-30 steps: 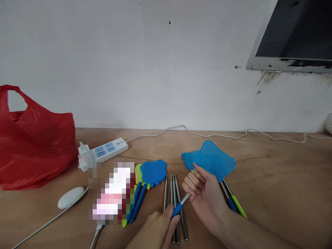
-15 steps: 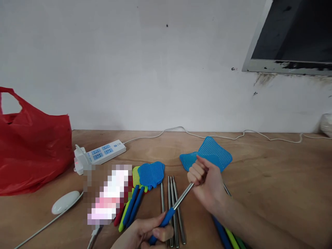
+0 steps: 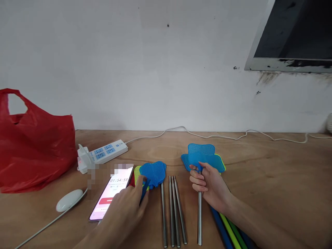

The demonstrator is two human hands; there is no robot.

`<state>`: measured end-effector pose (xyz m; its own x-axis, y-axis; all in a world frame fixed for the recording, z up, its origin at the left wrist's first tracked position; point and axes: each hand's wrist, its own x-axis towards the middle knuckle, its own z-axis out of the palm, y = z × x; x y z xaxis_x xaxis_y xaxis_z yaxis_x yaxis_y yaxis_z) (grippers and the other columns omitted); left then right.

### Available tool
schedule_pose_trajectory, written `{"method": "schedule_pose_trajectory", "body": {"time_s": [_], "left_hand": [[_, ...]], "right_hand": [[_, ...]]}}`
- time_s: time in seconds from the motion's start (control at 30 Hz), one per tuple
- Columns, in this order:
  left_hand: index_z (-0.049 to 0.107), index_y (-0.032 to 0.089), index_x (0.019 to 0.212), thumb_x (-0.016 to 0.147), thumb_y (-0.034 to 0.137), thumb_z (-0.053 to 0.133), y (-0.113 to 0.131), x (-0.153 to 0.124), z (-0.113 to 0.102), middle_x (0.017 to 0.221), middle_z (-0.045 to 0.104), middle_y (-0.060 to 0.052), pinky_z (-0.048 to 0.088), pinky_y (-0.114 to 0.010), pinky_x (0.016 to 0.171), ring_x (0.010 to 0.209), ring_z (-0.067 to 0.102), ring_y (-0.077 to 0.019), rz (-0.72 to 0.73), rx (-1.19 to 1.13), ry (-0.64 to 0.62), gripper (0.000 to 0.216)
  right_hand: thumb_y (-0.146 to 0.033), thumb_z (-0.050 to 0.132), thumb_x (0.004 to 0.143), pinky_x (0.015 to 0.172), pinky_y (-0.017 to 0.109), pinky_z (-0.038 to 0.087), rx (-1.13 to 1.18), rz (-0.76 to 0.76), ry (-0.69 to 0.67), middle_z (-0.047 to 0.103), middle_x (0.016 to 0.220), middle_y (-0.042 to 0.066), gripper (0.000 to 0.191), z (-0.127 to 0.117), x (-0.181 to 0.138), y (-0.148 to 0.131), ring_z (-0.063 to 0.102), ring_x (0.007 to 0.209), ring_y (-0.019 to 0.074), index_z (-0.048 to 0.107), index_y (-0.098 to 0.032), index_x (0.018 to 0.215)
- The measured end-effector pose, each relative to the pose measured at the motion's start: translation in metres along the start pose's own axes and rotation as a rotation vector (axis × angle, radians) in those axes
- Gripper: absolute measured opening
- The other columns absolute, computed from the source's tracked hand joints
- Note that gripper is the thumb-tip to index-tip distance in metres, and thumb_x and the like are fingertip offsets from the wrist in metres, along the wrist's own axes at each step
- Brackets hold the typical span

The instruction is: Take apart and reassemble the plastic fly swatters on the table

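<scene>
Blue grip's off: half a second ago the steel rod (image 3: pixel 199 214) ran slantwise between both hands with the grip on its near end, now that end is bare metal. I read the grip end of this fly swatter as done, head end not: blue mesh head (image 3: pixel 201 152) is on the rod's far end. Hands are well apart now. Right hand (image 3: pixel 206 181) is closed, fingers curled round the rod just under the head, thumb and index at the blue neck. Rod points back toward the person; can't tell if it touches the table (image 3: pixel 280 180). Left hand (image 3: pixel 127 204) has gone over to the loose parts beside the phone (image 3: pixel 111 190), part-curled, a blue grip (image 3: pixel 144 191) between thumb and index. Can't tell if it's pinched or let go, nor whether it's the one just pulled. Blue head stack (image 3: pixel 153 173) is right at those fingertips, lime head (image 3: pixel 137 174) partly under it. Between the hands: one loose rod (image 3: pixel 163 214) lying alone, then three bunched rods (image 3: pixel 176 221) just right of it. Other swatters lie under and beyond the right forearm; lime handle (image 3: pixel 229 230), blue handle (image 3: pixel 219 226) and green handle (image 3: pixel 237 233) show there.
</scene>
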<state>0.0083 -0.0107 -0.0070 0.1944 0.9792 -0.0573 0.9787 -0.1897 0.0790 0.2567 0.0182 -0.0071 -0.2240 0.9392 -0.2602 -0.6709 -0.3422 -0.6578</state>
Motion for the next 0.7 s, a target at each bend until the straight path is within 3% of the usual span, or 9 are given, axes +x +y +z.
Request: {"method": "schedule_pose_trajectory", "body": {"time_s": [0.17,0.4,0.7], "left_hand": [[0.045,0.002,0.134,0.101,0.024,0.033,-0.007,0.006,0.005,0.084,0.073,-0.018,0.048,-0.039,0.063,0.078,0.072,-0.0369,-0.042,0.113,0.020,0.042],[0.052,0.007,0.130,0.099,0.025,0.033,-0.007,0.005,-0.005,0.083,0.074,-0.018,0.048,-0.036,0.061,0.076,0.072,-0.0348,-0.076,0.182,0.024,0.040],[0.053,0.011,0.132,0.100,0.031,0.033,-0.008,0.002,-0.002,0.083,0.074,-0.015,0.048,-0.037,0.063,0.077,0.072,-0.0350,-0.037,0.193,0.026,0.042]], "right_hand": [[-0.038,0.064,0.086,0.035,0.016,0.022,-0.126,0.048,-0.012,0.036,0.053,-0.008,0.024,-0.009,-0.002,0.002,0.027,0.041,0.0067,0.061,-0.015,0.081],[-0.060,0.062,0.084,0.037,0.020,0.024,-0.363,0.007,-0.046,0.037,0.038,-0.010,0.042,-0.016,-0.002,0.007,0.030,0.034,0.0080,0.056,-0.019,0.076],[-0.060,0.070,0.076,0.037,0.020,0.009,-0.302,0.073,-0.032,0.040,0.041,-0.008,0.046,-0.020,0.002,0.013,0.025,0.036,0.0055,0.056,-0.018,0.067]]}}
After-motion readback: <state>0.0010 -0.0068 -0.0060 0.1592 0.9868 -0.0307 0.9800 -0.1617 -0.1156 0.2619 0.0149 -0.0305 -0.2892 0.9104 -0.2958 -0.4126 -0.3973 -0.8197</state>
